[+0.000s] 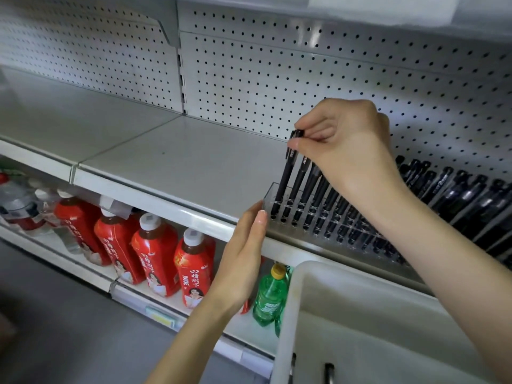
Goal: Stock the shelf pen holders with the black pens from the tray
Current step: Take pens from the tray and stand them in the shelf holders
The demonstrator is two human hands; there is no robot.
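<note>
The right hand, at about 2 o'clock in the view, pinched the cap end of a black pen between thumb and curled fingers. The pen stood tilted in the leftmost slot of the clear pen holder, beside a row of other black pens already standing in it. A small white print showed near each pen's cap, too small to read. The left hand, at 6 o'clock, was flat with straight fingers, its tips touching the holder's left end at the front edge of the grey shelf. At 3 o'clock more dark pens leaned against the pegboard. The white tray sat at 5 o'clock, with a black pen visible at its bottom edge. On the lower shelf at 8 o'clock stood red bottles with white caps and white Chinese characters on their labels; the Latin lettering there was too blurred to read. A green bottle with a yellow cap stood just beside the tray.
</note>
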